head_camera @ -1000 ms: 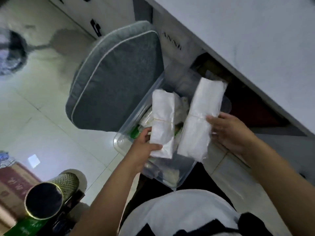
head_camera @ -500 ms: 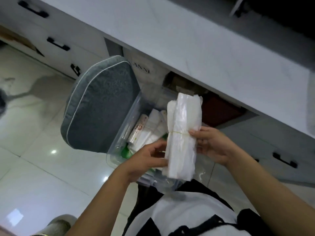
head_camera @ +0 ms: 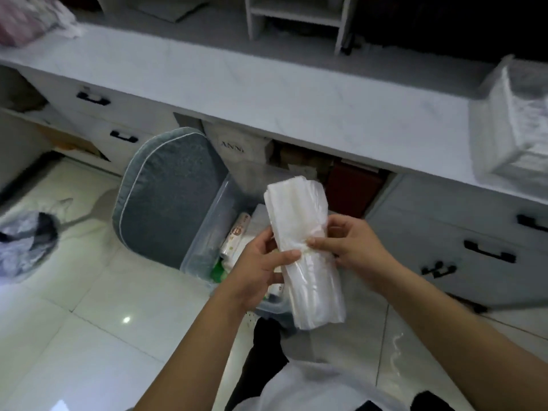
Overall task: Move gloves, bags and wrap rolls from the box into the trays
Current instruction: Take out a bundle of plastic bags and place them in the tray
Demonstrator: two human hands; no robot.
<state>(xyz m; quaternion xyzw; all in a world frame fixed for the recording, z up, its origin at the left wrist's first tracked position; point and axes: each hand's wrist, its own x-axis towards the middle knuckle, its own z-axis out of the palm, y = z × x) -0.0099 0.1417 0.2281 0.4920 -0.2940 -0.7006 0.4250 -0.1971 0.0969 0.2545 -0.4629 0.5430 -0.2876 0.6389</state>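
Both hands hold 1 bundle of folded plastic bags (head_camera: 302,247), which hangs in the air above the near end of the clear plastic box (head_camera: 213,232). On the bundle's left edge the left hand (head_camera: 258,271) closes, with its thumb across the front near the middle. From the other side the right hand (head_camera: 353,247) pinches the same middle part, where a thin band seems to bind the bundle. The bundle is whitish and half transparent, and it stands almost upright, leaning a little with its top toward the left. In the box below I can see some rolls with printed labels (head_camera: 237,235) and something green (head_camera: 218,269), but the details are too blurred to tell. The box stands on the pale tiled floor (head_camera: 89,307), touching a grey cushion (head_camera: 166,200) on its left. Behind them runs a white counter (head_camera: 267,93) with drawers under it. At the far right of the counter stands a white tray-like basket (head_camera: 510,120).
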